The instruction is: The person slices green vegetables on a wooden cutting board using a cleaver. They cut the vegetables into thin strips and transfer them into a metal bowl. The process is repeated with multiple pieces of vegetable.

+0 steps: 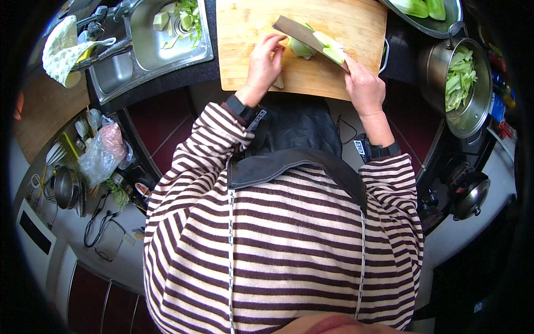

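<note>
On the wooden cutting board point(242, 25) rests a cut chunk of pale green vegetable point(299, 48), partly covered by a kitchen knife point(302, 36). My right hand point(363, 87) is closed around the knife's handle end, at the board's lower right. Pale green slices point(329, 45) lie on or against the blade's far side. Just left of the chunk is my left hand point(265, 62), its fingers bent and fingertips close to the vegetable and blade; whether they touch it is unclear. Beneath that wrist a small light piece point(278, 82) shows at the board's near edge.
A steel sink point(146, 58) with peelings and chunks point(160, 21) lies to the left. At right stands a steel pot point(479, 119) holding green strips point(460, 79), below a metal bowl point(448, 31) with larger green pieces point(436, 9). A white cloth point(60, 50) hangs by the faucet.
</note>
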A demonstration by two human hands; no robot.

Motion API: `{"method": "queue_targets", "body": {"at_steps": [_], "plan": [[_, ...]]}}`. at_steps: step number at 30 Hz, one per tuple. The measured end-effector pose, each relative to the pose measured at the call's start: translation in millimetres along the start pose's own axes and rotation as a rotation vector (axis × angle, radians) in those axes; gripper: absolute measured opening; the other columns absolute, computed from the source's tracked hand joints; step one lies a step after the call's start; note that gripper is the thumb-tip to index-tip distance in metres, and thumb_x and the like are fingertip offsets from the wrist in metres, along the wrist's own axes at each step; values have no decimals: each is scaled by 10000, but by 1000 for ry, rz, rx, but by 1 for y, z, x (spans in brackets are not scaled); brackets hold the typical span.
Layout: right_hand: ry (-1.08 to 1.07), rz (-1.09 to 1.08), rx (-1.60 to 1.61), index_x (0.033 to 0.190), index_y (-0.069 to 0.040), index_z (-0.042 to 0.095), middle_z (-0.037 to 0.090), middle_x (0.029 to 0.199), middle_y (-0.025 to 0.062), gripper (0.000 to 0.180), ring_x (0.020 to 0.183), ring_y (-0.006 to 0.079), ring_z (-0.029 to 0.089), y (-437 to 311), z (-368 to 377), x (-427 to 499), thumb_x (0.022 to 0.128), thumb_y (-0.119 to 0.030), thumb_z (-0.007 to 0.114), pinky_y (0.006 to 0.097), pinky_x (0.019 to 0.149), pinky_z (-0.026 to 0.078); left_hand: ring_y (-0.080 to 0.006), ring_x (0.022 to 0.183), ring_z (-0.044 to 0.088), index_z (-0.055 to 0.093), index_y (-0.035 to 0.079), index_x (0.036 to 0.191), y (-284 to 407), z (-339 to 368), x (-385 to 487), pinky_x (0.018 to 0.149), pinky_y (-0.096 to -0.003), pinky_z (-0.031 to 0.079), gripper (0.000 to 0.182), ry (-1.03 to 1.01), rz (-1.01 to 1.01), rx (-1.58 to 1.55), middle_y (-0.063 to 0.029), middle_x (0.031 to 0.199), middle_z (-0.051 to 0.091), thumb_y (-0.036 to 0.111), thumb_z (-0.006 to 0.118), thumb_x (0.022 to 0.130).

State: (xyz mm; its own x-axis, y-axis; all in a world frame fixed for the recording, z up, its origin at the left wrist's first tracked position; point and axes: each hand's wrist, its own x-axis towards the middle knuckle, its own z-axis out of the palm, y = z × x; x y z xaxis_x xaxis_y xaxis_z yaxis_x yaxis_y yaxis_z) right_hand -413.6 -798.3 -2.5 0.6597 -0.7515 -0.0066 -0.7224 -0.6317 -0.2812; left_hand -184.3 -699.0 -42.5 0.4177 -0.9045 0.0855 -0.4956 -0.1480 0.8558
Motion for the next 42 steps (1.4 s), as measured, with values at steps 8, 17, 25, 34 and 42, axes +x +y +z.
{"method": "queue_targets", "body": {"at_steps": [8, 17, 25, 34, 42], "plan": [[96, -121, -26, 1044, -149, 616, 631, 738, 21, 267, 657, 200, 663, -10, -6, 5, 785, -158, 681, 319, 590, 523, -308, 1066, 552, 608, 68, 1182, 64, -10, 9, 949, -403, 424, 455, -121, 452, 347, -96, 1175, 588, 219, 753, 778], [103, -235, -74, 1001, -126, 590, 648, 727, 15, 223, 654, 168, 662, -5, -6, 4, 789, -70, 632, 316, 588, 510, -292, 1018, 602, 720, 93, 1021, 49, 22, 40, 904, -386, 478, 218, -413, 383, 289, -105, 1041, 649, 164, 688, 817], [96, -286, -55, 900, -135, 552, 602, 649, 0, 88, 604, 160, 642, 21, -12, -17, 829, -125, 603, 300, 555, 495, -345, 1030, 635, 711, 32, 1039, -15, 4, 69, 920, -363, 529, 296, -653, 450, 243, -160, 1151, 645, -89, 638, 778], [-1, 363, 323, 963, -147, 606, 642, 666, 16, 228, 661, 228, 671, 50, -16, -85, 778, -63, 709, 336, 581, 502, -305, 1254, 482, 585, 186, 1300, -17, 24, 99, 1068, -403, 430, 597, -668, 440, 520, -78, 1345, 534, 22, 750, 750], [85, 706, 535, 964, -133, 632, 614, 652, 26, 175, 597, 205, 615, 43, 1, -97, 816, -140, 724, 347, 587, 476, -296, 1136, 528, 659, 159, 1105, -15, 30, 117, 939, -427, 476, 423, -880, 384, 650, -73, 1150, 569, 126, 804, 709]]}}
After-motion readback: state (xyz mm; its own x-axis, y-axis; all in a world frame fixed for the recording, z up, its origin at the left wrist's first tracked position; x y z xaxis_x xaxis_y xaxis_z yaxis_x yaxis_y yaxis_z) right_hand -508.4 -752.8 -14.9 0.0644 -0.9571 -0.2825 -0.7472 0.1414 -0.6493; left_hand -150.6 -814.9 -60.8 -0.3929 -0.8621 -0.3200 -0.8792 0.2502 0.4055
